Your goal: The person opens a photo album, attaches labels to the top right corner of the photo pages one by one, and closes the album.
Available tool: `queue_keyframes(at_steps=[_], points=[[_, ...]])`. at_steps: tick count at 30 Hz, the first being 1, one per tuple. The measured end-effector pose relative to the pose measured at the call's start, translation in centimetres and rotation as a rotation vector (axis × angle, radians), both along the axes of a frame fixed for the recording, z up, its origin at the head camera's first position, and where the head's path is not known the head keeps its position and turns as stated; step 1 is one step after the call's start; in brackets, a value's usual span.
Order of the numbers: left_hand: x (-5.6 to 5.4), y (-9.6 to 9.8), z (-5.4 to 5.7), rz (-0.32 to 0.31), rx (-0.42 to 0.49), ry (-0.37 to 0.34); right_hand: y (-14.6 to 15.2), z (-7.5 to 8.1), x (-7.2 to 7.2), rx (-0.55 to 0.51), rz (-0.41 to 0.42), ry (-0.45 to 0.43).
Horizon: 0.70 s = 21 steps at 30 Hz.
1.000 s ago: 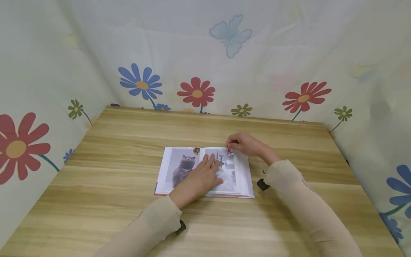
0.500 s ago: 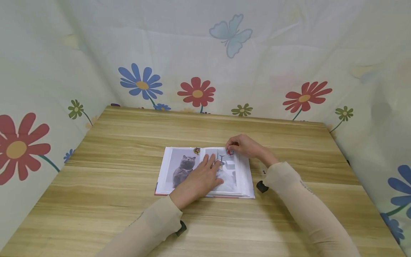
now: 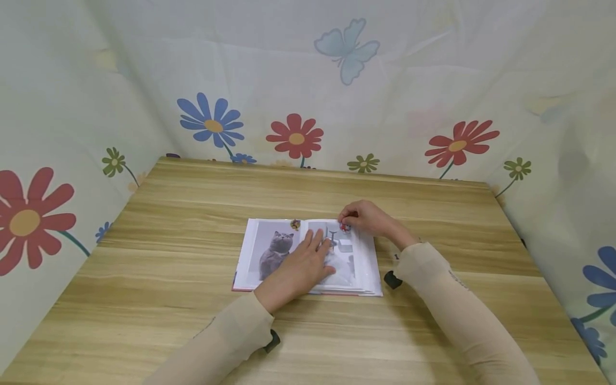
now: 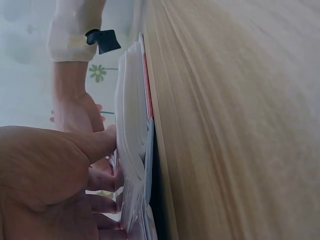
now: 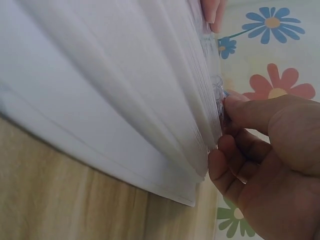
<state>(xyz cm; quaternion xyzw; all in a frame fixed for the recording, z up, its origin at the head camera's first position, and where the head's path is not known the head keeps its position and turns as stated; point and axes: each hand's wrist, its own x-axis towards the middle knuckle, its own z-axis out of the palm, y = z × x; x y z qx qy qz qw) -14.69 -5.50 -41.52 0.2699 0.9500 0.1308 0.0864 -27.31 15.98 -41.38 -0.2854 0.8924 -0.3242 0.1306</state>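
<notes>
An open photo album point(image 3: 244, 267) lies on the table, a grey cat photo point(image 3: 275, 256) on its left page. My left hand point(image 3: 300, 267) rests over the middle with fingers spread, pressing the right page flat. At that page's top right corner my right hand point(image 3: 368, 218) pinches a small, shiny red-and-silver sticker point(image 3: 344, 228), partly hidden by the fingers. In the right wrist view, the thumb point(image 5: 237, 107) and curled fingers are right at the page edges. A round, colourful sticker point(image 3: 295, 225) sits at the top of the left page.
The wooden table point(image 3: 192, 214) extends around the album. A tiny dark piece point(image 3: 397, 256) lies beside the right sleeve. Dark wrist straps point(image 3: 392, 279) show at both cuffs. A flower-printed curtain point(image 3: 394, 96) encloses the back and sides.
The red-and-silver sticker has tilted and shows less below the right fingers, which stay at the same corner. The left hand keeps its place on the page.
</notes>
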Motion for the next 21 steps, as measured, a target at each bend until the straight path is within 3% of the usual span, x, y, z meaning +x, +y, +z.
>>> queue_keyframes(at_steps=[12, 21], points=[[-0.1, 0.0, -0.1, 0.008, -0.001, -0.004, 0.8, 0.5, 0.9, -0.005, -0.121, 0.092], [-0.1, -0.1, -0.1, 0.004, 0.000, -0.017, 1.3, 1.5, 4.8, 0.061, -0.142, 0.123]])
